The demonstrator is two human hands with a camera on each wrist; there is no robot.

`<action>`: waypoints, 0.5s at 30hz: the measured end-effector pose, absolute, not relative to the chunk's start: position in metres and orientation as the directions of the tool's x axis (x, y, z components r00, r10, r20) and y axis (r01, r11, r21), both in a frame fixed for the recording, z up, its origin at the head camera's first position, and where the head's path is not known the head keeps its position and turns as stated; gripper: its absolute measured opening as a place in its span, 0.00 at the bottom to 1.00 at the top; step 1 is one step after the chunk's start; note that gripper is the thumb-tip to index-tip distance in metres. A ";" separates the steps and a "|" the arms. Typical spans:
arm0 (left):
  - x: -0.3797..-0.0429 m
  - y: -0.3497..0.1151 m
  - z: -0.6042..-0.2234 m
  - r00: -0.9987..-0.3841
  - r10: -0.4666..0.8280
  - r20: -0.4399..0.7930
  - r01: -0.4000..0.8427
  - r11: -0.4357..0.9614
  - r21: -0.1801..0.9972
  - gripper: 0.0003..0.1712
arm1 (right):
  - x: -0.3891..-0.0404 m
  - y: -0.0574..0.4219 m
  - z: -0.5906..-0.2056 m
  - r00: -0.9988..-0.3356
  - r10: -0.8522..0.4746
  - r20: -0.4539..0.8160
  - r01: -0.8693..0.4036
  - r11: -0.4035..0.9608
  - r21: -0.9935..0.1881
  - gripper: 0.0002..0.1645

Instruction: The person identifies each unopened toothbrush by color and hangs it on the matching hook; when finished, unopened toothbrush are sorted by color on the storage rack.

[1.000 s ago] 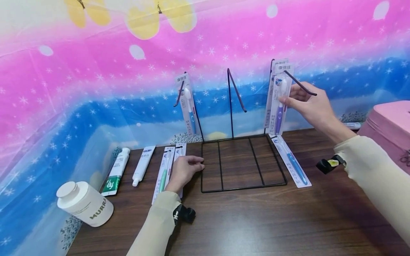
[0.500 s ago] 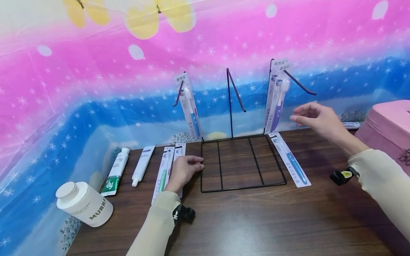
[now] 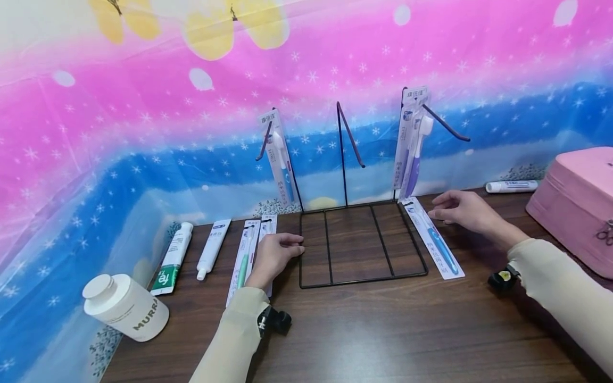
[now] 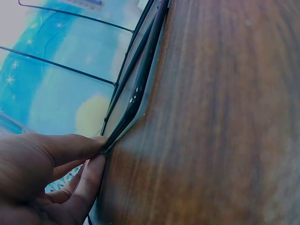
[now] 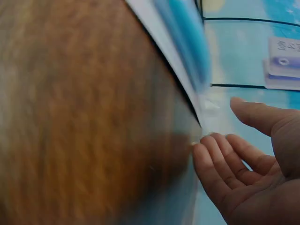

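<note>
A black wire display rack (image 3: pixel 364 282) stands on the table, with three hooks at its back. My left hand (image 3: pixel 278 255) pinches the left side of its base between thumb and finger, as the left wrist view shows at the wire (image 4: pixel 133 101). Two packaged purple toothbrushes (image 3: pixel 413 170) hang from the right hook, and a packaged blue toothbrush (image 3: pixel 286 170) from the left one. Another packaged blue toothbrush (image 3: pixel 440 247) lies right of the base. Just beside that pack, my right hand (image 3: pixel 462 213) holds nothing, its fingers loosely bent and thumb apart in the right wrist view.
Left of the rack lie a packaged green toothbrush (image 3: pixel 244 260), another pack (image 3: pixel 268 226) partly under my left hand, and two toothpaste tubes (image 3: pixel 174 255). A white bottle (image 3: pixel 126 308) is at far left. A pink case (image 3: pixel 574 202) and white tube (image 3: pixel 512 186) are on the right.
My right hand has let go of the front purple toothbrush pack on the right hook and moved down to beside the blue toothbrush pack on the table. My left hand has stayed in place.
</note>
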State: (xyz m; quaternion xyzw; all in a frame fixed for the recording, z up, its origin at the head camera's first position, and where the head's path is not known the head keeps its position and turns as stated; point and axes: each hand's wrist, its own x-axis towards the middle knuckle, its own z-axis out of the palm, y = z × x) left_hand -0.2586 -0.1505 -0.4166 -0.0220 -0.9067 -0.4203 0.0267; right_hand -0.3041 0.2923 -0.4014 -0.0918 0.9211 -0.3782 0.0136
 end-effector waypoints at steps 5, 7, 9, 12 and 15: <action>-0.259 -0.150 -0.416 -0.997 0.024 0.077 0.074 0.652 0.755 0.11 | -0.309 0.285 -0.408 -0.986 -0.163 0.027 -0.144 0.768 -0.624 0.33; -0.258 -0.150 -0.415 -0.997 0.026 0.078 0.076 0.653 0.754 0.11 | -0.310 0.281 -0.409 -0.987 -0.160 0.019 -0.138 0.781 -0.609 0.33; -0.259 -0.149 -0.415 -0.997 0.028 0.078 0.077 0.652 0.754 0.11 | -0.311 0.278 -0.409 -0.988 -0.156 0.004 -0.128 0.791 -0.598 0.34; -0.258 -0.149 -0.415 -0.997 0.024 0.067 0.066 0.650 0.757 0.11 | -0.310 0.273 -0.408 -0.988 -0.151 -0.017 -0.114 0.809 -0.577 0.34; -0.259 -0.150 -0.415 -0.998 0.022 0.063 0.062 0.650 0.758 0.11 | -0.309 0.269 -0.406 -0.989 -0.144 -0.034 -0.100 0.822 -0.561 0.34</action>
